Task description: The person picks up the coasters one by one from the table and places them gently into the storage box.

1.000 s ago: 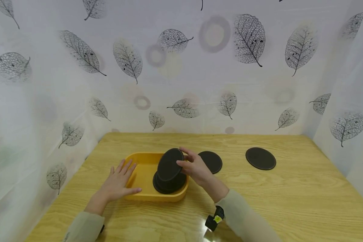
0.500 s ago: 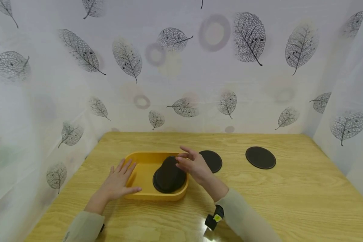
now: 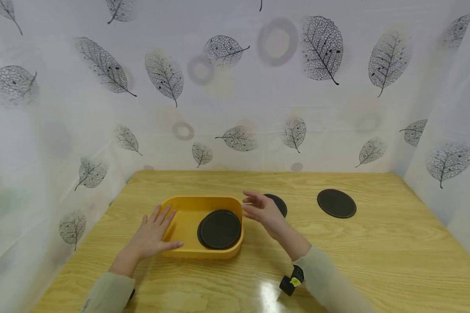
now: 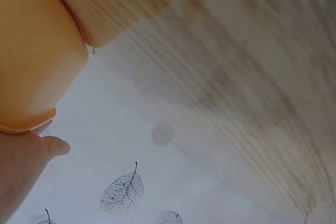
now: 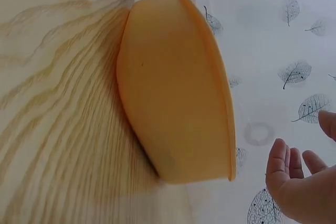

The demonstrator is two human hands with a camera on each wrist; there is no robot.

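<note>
Black round coasters (image 3: 220, 229) lie stacked flat in the right half of a yellow-orange plastic tray (image 3: 186, 230). Over the tray's left side rests my left hand (image 3: 150, 237), fingers spread and straight, thumb at the front rim. The left wrist view shows the tray's outer wall (image 4: 37, 51) and part of that hand (image 4: 21, 166). My right hand (image 3: 266, 213) hovers just off the tray's right end with relaxed fingers and holds nothing. In the right wrist view, this hand (image 5: 304, 190) is apart from the tray (image 5: 173, 87). Behind it a second coaster (image 3: 280, 204) is partly covered.
Another black coaster (image 3: 337, 203) lies flat farther right on the wooden table (image 3: 376, 261). A white curtain (image 3: 250, 95) printed with leaves stands along the table's back and sides. A black wrist camera (image 3: 290, 283) hangs below the right sleeve.
A coaster that my right hand held tilted over the tray has dropped onto the stack and now lies flat. The right hand has let go and moved right; the left hand stays put.
</note>
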